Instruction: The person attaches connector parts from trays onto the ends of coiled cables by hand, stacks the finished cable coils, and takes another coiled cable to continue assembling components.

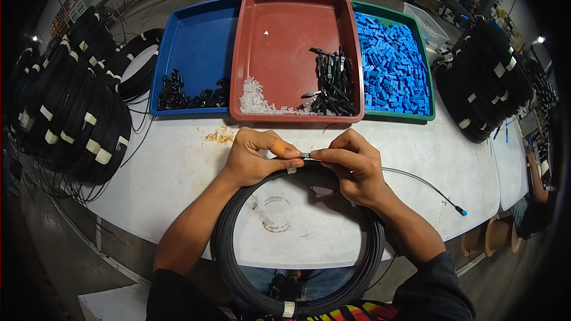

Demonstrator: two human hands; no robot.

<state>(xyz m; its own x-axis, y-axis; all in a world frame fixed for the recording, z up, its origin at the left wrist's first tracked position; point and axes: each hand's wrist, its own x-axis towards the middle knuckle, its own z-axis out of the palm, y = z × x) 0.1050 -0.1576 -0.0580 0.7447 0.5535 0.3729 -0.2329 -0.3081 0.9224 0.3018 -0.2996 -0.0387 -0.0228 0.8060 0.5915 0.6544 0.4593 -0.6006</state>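
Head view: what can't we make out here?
All in the head view:
1. Small dark fitting: left hand and right hand cover its ends; too small to identify.
2. Green tray: left wall hidden behind the red tray; floor mostly buried under blue clips.
3. Left stack of black cable coils: outer side lost in the dark lens rim.
4. Co-worker's arm: dim, activity unclear near the same rim.

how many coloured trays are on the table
3, side by side: the blue tray at left, the red tray in the middle and the green tray at right. None seems hidden.
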